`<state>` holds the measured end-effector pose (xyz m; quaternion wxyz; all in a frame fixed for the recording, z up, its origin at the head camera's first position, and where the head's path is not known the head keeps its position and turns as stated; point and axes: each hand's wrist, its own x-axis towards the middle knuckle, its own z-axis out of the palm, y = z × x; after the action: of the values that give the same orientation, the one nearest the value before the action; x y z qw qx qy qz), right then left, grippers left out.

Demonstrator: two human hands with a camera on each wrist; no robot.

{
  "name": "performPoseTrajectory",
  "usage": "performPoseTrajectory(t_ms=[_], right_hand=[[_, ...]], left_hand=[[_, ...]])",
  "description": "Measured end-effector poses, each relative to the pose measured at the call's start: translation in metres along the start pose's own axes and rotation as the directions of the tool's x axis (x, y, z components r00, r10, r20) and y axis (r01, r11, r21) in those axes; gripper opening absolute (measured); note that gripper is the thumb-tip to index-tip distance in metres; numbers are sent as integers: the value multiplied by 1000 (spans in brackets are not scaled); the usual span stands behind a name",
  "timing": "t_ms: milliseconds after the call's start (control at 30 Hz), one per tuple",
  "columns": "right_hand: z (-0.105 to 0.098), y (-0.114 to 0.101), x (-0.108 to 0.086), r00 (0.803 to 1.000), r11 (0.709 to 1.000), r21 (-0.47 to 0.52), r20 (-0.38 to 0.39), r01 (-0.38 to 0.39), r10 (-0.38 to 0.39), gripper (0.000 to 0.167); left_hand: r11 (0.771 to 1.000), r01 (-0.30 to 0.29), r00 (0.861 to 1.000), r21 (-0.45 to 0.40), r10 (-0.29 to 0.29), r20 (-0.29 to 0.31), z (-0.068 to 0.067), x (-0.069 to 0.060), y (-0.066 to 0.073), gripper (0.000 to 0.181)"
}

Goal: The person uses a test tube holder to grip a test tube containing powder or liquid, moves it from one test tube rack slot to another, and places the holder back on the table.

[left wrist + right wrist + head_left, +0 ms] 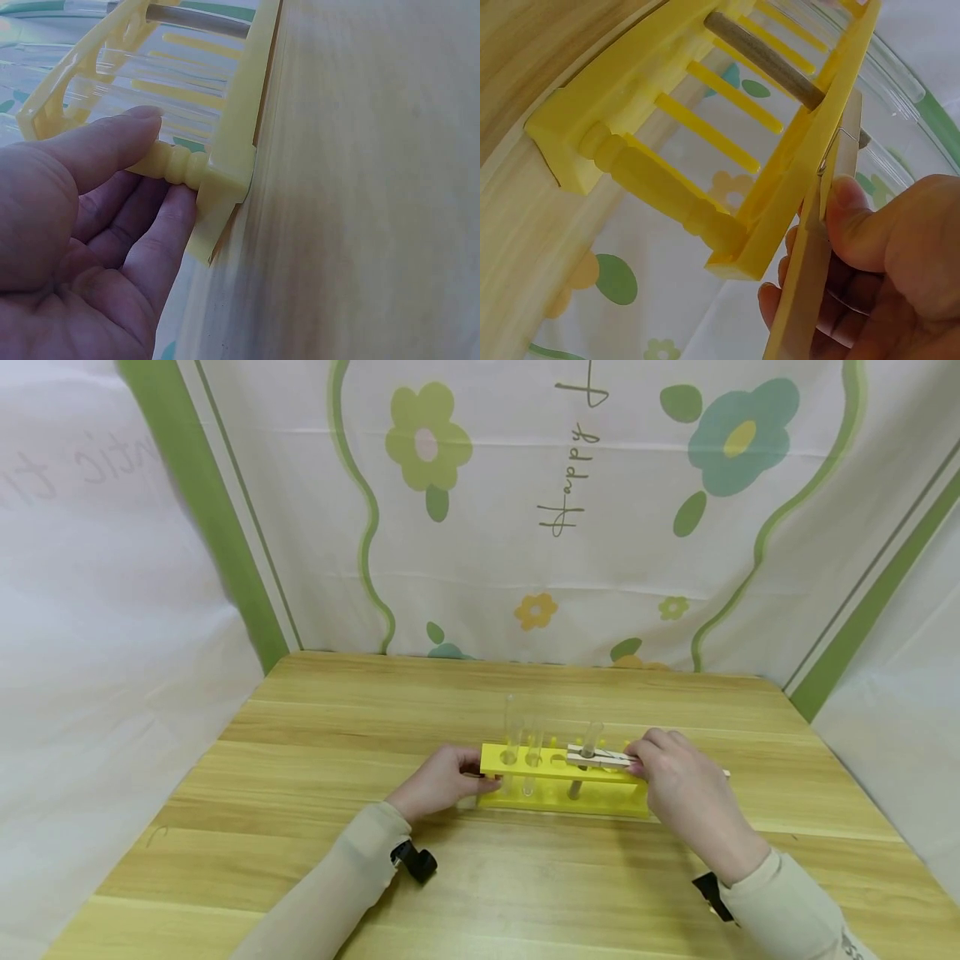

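A yellow test tube rack (558,806) stands upright on the table. My left hand (442,779) grips the post (176,163) at its left end between thumb and fingers. My right hand (686,781) holds a wooden test tube holder (806,277) with a wire spring, thumb on one side and fingers on the other. The holder's front end lies around a test tube (594,732), just above the rack's top plate. That tube has grey-brown contents (765,58) in its lower part and stands in a rack hole. Two clear test tubes (513,727) (536,737) stand in holes at the left.
The rack rests on a wood-grain table (360,718). A white curtain printed with flowers (480,552) hangs behind the table, and white cloth (97,635) hangs at the sides. Short yellow pegs (720,135) rise from the rack's base behind the tubes.
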<state>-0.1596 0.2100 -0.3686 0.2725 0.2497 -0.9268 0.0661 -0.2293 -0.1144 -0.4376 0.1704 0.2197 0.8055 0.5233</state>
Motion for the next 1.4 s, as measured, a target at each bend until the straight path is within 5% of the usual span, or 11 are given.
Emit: performPoseTrajectory(t_ms=[1400], right_hand=[[-28, -7, 16, 991, 1000, -7, -133, -9, 8, 10]], left_hand=[[1000, -13, 1000, -15, 13, -5, 1, 1, -3, 10]])
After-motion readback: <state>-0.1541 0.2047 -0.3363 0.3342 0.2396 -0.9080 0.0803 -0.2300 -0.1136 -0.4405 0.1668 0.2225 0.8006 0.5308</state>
